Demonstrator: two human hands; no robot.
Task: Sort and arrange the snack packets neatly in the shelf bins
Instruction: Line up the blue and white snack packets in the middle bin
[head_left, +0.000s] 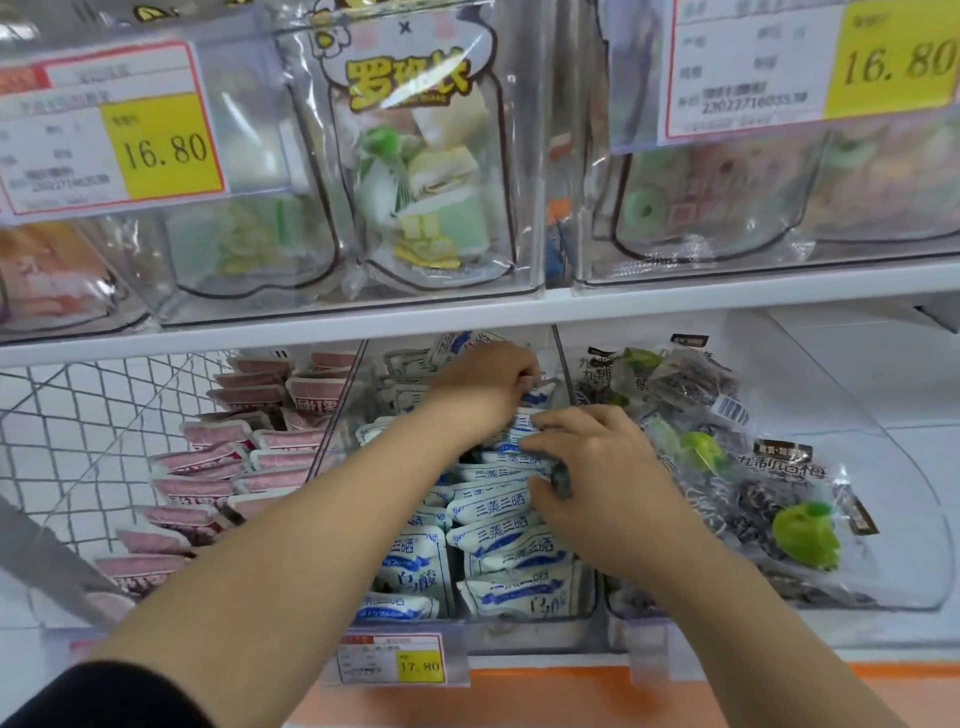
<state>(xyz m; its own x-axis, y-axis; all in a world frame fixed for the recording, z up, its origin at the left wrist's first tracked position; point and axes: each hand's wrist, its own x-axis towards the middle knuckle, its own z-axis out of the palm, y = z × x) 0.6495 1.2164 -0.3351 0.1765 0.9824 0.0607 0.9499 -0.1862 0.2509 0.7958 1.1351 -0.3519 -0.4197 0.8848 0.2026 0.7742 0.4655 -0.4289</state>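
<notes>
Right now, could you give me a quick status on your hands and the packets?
Left hand and right hand both in the middle bin, gripping blue-and-white packets. Rows partly straightened. Nothing in the way.

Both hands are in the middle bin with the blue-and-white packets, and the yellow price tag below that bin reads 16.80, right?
Not quite. The head view shows the yellow price tag below the middle bin reading 17.80; the 16.80 tags are on the upper shelf. The rest holds: the left hand and right hand are both among the blue-and-white packets.
</notes>
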